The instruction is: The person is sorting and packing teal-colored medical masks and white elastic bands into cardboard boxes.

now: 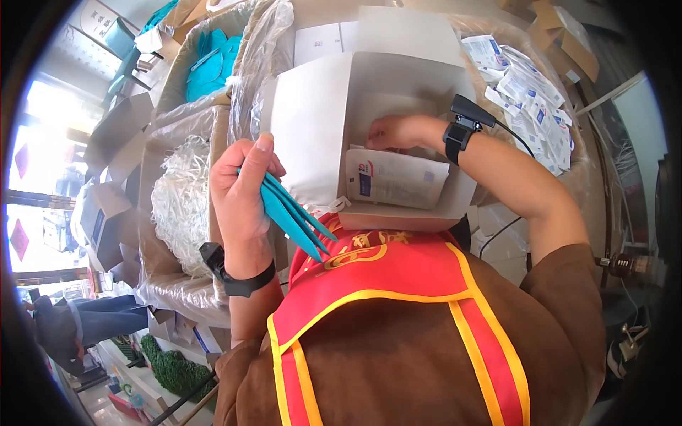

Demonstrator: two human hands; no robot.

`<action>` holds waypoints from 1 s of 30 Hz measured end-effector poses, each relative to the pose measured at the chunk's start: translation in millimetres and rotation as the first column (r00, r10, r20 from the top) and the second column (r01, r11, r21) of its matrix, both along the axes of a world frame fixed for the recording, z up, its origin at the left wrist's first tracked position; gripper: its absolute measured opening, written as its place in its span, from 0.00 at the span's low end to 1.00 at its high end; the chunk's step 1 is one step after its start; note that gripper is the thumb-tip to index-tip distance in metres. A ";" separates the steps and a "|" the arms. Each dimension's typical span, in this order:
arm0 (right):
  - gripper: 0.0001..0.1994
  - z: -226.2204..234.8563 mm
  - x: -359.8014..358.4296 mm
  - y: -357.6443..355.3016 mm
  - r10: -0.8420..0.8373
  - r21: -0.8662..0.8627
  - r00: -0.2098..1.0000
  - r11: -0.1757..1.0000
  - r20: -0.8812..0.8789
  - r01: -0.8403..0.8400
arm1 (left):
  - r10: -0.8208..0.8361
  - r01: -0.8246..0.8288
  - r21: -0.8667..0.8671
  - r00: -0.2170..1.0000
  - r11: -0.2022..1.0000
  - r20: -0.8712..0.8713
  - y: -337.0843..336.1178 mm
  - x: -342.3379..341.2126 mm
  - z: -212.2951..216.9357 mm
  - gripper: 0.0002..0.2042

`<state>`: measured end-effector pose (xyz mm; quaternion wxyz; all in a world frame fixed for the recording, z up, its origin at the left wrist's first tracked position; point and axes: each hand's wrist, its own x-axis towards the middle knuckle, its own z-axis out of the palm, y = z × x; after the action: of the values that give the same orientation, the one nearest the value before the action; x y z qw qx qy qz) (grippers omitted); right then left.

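My left hand [245, 192] is closed around several flat teal fabric pieces [288, 213], pinched under the thumb and slanting down to the right over my red apron. In front of me stands an open white cardboard box [380, 78], its flap folded out to the left. White printed packets [398, 177] stand inside at its near side. My right hand [391, 133] reaches into the box just behind them, fingers curled. Its fingertips are hidden, so anything they grip cannot be made out.
A plastic-lined carton at the upper left holds more teal pieces [213, 67]. Below it, another holds a heap of white shredded filler [181, 202]. Loose white packets [529, 96] fill a lined carton on the right. A cable runs from my right wrist's device [469, 113].
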<state>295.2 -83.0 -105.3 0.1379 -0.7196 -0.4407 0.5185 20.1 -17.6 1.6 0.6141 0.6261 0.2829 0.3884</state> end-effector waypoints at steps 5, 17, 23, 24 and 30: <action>0.19 -18.0 3.1 7.8 0.279 0.055 0.926 0.952 0.254 -0.302 | -0.019 0.019 -0.005 1.000 1.000 0.007 -0.5 1.0 -0.2 0.16; 0.15 28.3 3.1 -0.8 0.261 0.376 0.918 0.852 0.299 -0.364 | -0.002 0.003 -0.012 0.998 1.000 0.059 6.1 0.3 -4.2 0.14; 0.13 53.8 10.0 -12.1 0.162 0.510 0.946 0.810 0.280 -0.290 | 0.016 -0.016 0.004 0.999 1.000 -0.032 8.7 4.1 -7.7 0.14; 0.13 57.6 11.9 -13.5 0.157 0.513 0.946 0.809 0.284 -0.288 | 0.012 -0.012 0.008 1.000 1.000 -0.028 8.3 6.1 -6.5 0.14; 0.11 58.7 17.6 -12.0 0.130 0.546 0.936 0.782 0.328 -0.300 | -0.006 0.008 0.035 0.998 0.999 -0.067 7.0 16.8 -3.8 0.12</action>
<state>312.9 -95.0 -46.6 0.2308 -0.6501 -0.6738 0.2649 36.9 -10.6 -2.2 0.5947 0.6503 0.2941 0.3699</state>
